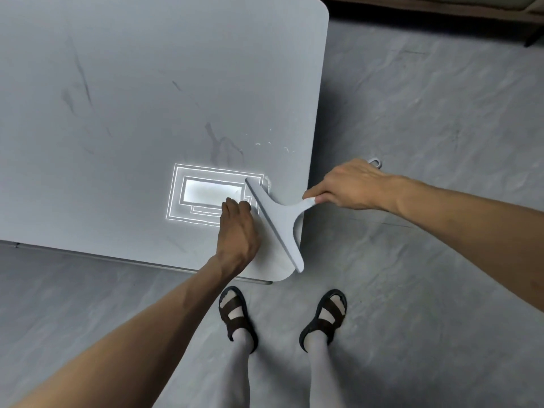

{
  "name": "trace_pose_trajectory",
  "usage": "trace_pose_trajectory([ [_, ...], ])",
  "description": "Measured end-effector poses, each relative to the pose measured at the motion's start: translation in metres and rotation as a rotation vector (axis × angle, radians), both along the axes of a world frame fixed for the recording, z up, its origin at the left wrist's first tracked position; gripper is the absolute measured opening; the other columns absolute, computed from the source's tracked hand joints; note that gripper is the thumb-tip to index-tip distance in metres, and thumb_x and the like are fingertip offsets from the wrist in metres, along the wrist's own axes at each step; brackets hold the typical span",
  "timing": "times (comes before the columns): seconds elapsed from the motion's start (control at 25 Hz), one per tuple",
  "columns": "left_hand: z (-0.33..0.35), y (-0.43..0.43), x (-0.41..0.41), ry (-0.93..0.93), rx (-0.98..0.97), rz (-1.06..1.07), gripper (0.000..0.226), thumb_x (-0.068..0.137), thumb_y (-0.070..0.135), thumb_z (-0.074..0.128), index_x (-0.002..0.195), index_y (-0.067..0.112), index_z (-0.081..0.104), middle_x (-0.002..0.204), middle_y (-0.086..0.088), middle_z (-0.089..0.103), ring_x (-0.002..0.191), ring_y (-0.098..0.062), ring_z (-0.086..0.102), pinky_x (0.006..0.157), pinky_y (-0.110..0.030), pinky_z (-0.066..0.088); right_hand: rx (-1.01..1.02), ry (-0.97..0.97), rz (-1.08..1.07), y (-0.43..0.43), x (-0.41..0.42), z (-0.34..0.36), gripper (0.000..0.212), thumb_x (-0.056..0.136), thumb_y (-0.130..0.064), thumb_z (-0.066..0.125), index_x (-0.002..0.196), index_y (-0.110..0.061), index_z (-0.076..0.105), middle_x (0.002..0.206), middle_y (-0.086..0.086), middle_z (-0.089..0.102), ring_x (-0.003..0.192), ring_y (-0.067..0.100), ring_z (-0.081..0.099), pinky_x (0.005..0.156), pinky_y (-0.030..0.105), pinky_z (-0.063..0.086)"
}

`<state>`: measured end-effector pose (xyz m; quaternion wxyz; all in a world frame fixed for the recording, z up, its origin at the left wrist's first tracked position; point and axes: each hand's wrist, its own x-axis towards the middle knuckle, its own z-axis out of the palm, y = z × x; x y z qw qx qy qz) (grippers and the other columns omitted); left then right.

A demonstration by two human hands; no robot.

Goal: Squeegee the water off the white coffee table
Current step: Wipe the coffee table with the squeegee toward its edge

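I see my right hand (350, 187) wrapped round the squeegee (279, 222) handle | blade down on the white coffee table (147, 83), near right corner | left hand (238, 231) holds nothing, fingertips on the tabletop just beside the blade

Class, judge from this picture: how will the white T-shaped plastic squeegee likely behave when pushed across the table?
The white T-shaped plastic squeegee looks thin, and the right hand holds it by the handle, so probably light. Its straight blade suggests stiffness. Broad and flat, it should slide on the white coffee table, not roll.
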<state>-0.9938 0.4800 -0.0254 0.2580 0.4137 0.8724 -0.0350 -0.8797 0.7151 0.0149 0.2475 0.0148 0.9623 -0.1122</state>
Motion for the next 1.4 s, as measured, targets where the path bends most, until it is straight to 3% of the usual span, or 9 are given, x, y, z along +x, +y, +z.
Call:
trace_pose_trajectory([
  [0.12, 0.006, 0.009, 0.008, 0.017, -0.086, -0.181, 0.041, 0.083, -0.007, 0.044, 0.123, -0.009, 0.055, 0.107, -0.027, 0.058, 0.101, -0.045, 0.059, 0.09, -0.05, 0.049, 0.042, -0.016, -0.068, 0.021, 0.015, 0.006, 0.027, 0.097, -0.049, 0.037, 0.12, -0.059, 0.049, 0.081, -0.011, 0.064, 0.068, 0.017, 0.053, 0.049, 0.024, 0.019],
  [0.28, 0.014, 0.019, 0.005, 0.251, -0.184, -0.459, 0.021, 0.059, -0.006, 0.065, 0.076, 0.0, 0.077, 0.058, -0.007, 0.063, 0.053, -0.037, 0.068, 0.052, -0.04, 0.059, 0.087, -0.049, -0.147, 0.038, 0.034, 0.013, 0.021, 0.098, -0.046, 0.037, 0.11, -0.057, 0.051, 0.059, -0.013, 0.047, 0.058, 0.016, 0.046, 0.048, 0.026, 0.021],
  [0.48, 0.018, 0.021, 0.004, 0.31, -0.08, -0.538, 0.016, 0.044, -0.004, 0.074, 0.058, 0.004, 0.072, 0.046, -0.003, 0.052, 0.038, -0.031, 0.06, 0.039, -0.036, 0.053, 0.166, -0.014, -0.166, 0.062, 0.05, 0.025, 0.022, 0.096, -0.05, 0.039, 0.111, -0.054, 0.053, 0.083, -0.007, 0.068, 0.071, 0.023, 0.061, 0.052, 0.027, 0.028],
  [0.6, 0.019, 0.023, 0.0, 0.113, 0.035, -0.387, 0.028, 0.044, -0.008, 0.072, 0.071, -0.003, 0.07, 0.049, -0.007, 0.056, 0.037, -0.028, 0.058, 0.038, -0.031, 0.051, 0.273, 0.041, -0.17, 0.079, 0.058, 0.035, 0.023, 0.094, -0.053, 0.039, 0.112, -0.056, 0.054, 0.094, -0.005, 0.072, 0.083, 0.026, 0.067, 0.05, 0.026, 0.023],
  [0.72, 0.027, 0.018, -0.003, -0.267, 0.239, 0.256, 0.019, 0.082, 0.003, 0.055, 0.099, 0.002, 0.063, 0.082, -0.015, 0.065, 0.072, -0.03, 0.065, 0.065, -0.029, 0.05, 0.324, 0.059, -0.147, 0.081, 0.058, 0.05, 0.024, 0.094, -0.054, 0.039, 0.11, -0.053, 0.056, 0.091, -0.007, 0.072, 0.08, 0.024, 0.067, 0.05, 0.024, 0.021],
  [0.88, 0.017, -0.014, -0.026, -0.244, 0.264, 0.694, 0.021, 0.093, 0.029, 0.05, 0.098, 0.009, 0.054, 0.089, -0.007, 0.065, 0.086, -0.031, 0.06, 0.077, -0.036, 0.049, 0.256, 0.037, -0.06, 0.04, 0.025, 0.06, 0.021, 0.094, -0.053, 0.039, 0.107, -0.055, 0.055, 0.074, -0.008, 0.066, 0.05, 0.016, 0.046, 0.048, 0.023, 0.018],
  [0.96, 0.016, -0.035, -0.038, -0.199, 0.326, 0.774, 0.013, 0.09, 0.025, 0.052, 0.093, 0.012, 0.053, 0.083, 0.0, 0.06, 0.084, -0.028, 0.058, 0.074, -0.034, 0.046, 0.18, 0.023, 0.008, 0.008, -0.003, 0.055, 0.025, 0.095, -0.053, 0.039, 0.115, -0.06, 0.053, 0.082, -0.012, 0.069, 0.053, 0.011, 0.048, 0.049, 0.022, 0.019],
  [1.12, 0.008, -0.071, -0.061, -0.158, 0.303, 0.885, 0.011, 0.088, 0.025, 0.056, 0.094, 0.017, 0.051, 0.086, 0.002, 0.059, 0.086, -0.026, 0.058, 0.074, -0.033, 0.043, -0.002, -0.043, 0.138, -0.059, -0.053, 0.03, 0.033, 0.096, -0.052, 0.039, 0.127, -0.055, 0.05, 0.115, -0.019, 0.067, 0.104, 0.016, 0.062, 0.058, 0.025, 0.027],
  [1.4, -0.007, -0.099, -0.082, -0.084, 0.221, 0.843, 0.016, 0.09, 0.015, 0.049, 0.105, 0.011, 0.054, 0.1, -0.004, 0.061, 0.091, -0.025, 0.058, 0.074, -0.03, 0.039, -0.126, -0.091, 0.201, -0.118, -0.089, -0.003, 0.035, 0.098, -0.049, 0.035, 0.128, -0.052, 0.051, 0.118, -0.013, 0.067, 0.105, 0.018, 0.061, 0.084, 0.039, 0.047],
])
